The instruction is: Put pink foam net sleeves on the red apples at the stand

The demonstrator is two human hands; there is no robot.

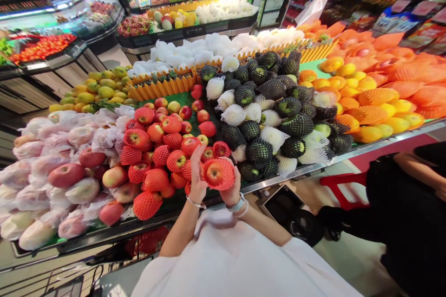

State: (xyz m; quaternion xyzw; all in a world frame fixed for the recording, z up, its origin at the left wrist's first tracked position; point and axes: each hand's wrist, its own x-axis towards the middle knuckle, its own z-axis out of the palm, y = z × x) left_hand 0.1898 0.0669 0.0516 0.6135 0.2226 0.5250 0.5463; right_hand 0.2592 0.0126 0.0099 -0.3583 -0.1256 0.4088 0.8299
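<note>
A red apple point(219, 174) in a red foam net is held up in front of my chest, stem end facing me. My right hand point(232, 191) is wrapped round its right side and underside. On the apple's left, my left hand point(198, 178) stands upright with its fingers stretched out; the palm side is close to the net, and I cannot tell how firmly it touches. Just beyond my hands lies a heap of red apples point(162, 154), many in the same red foam nets.
Left of the heap are larger apples in thin white wrapping point(83, 190). To the right lie green fruits in black and white nets point(296, 124), then yellow fruits point(369, 133). A metal display edge point(289, 177) runs before me. At right are a person in black point(400, 204) and a red stool point(343, 190).
</note>
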